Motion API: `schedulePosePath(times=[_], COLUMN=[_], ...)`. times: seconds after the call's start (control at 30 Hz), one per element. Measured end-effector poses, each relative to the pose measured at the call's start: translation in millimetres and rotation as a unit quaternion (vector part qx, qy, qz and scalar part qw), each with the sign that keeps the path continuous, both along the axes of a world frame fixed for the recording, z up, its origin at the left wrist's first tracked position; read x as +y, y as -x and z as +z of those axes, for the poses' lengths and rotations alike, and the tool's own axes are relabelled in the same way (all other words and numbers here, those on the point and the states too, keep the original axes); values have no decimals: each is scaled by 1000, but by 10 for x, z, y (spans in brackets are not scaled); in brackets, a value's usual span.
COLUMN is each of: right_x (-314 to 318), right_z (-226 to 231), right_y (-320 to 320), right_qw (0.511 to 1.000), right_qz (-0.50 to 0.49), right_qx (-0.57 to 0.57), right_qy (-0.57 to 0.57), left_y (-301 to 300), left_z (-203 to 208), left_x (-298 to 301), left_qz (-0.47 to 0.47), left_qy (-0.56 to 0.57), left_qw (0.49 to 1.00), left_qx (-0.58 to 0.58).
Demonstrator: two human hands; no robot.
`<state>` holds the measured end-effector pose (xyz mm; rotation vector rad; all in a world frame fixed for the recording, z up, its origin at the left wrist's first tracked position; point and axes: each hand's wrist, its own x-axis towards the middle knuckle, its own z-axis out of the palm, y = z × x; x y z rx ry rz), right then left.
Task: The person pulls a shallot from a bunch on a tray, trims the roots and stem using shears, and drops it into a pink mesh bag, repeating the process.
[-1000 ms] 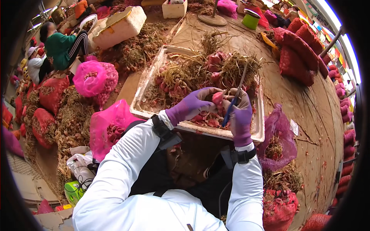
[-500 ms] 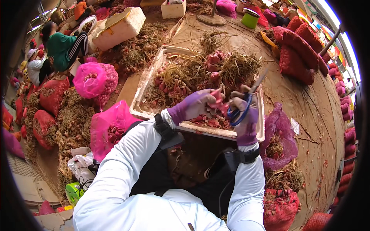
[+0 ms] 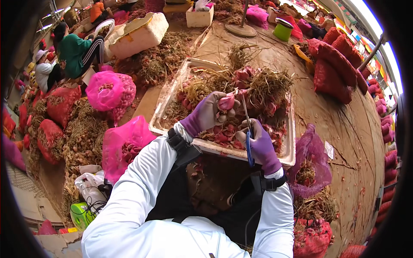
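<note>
My left hand (image 3: pixel 208 112), in a purple and pale glove, pinches a pink shallot (image 3: pixel 226 102) above the box. My right hand (image 3: pixel 261 142), gloved alike, grips blue-handled scissors (image 3: pixel 249 151). Their blades point away from me, with the tips close to the shallot's top. Whether the blades touch it I cannot tell. Beneath both hands is a shallow white foam box (image 3: pixel 163 103). Shallot bunches with dry stalks (image 3: pixel 270 84) fill its far part, and loose reddish skins (image 3: pixel 221 136) lie in its near part.
Pink mesh bags (image 3: pixel 125 144) of shallots stand at my left, a purple mesh bag (image 3: pixel 308 165) at my right. Stalk heaps (image 3: pixel 81 142) spread on the left. Full red sacks (image 3: pixel 331 79) lie far right. A person in green (image 3: pixel 74 53) sits far left.
The scissors have swung from pointing right to pointing away from me, toward the shallot. My right hand has moved down and left; my left hand has risen slightly.
</note>
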<state>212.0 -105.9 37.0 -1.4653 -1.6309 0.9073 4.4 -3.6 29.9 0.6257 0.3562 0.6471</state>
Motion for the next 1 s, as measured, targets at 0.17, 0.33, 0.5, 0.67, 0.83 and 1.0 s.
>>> schedulePosePath(times=[0.17, 0.33, 0.5, 0.67, 0.83, 1.0], right_x=[-39, -4, 64, 97, 114, 83], right_z=[176, 35, 86, -38, 5, 36], right_y=[141, 132, 128, 211, 206, 321], right_qw=[999, 1000, 941, 914, 929, 935], right_qz=[18, 15, -117, -60, -107, -140], right_qx=[-32, 4, 302, 399, 352, 301], right_qy=[9, -1, 101, -48, -36, -125], left_y=[15, -119, -48, -363, -465, -546], left_z=[-153, -3, -197, -54, -127, -34], left_x=[31, -148, 55, -339, -392, -552], left_qz=[24, 78, -169, 89, 117, 144], left_qy=[34, -15, -50, -129, -213, -199], left_qw=[999, 993, 979, 987, 970, 960], left_qx=[-33, 82, -102, 28, 18, 136])
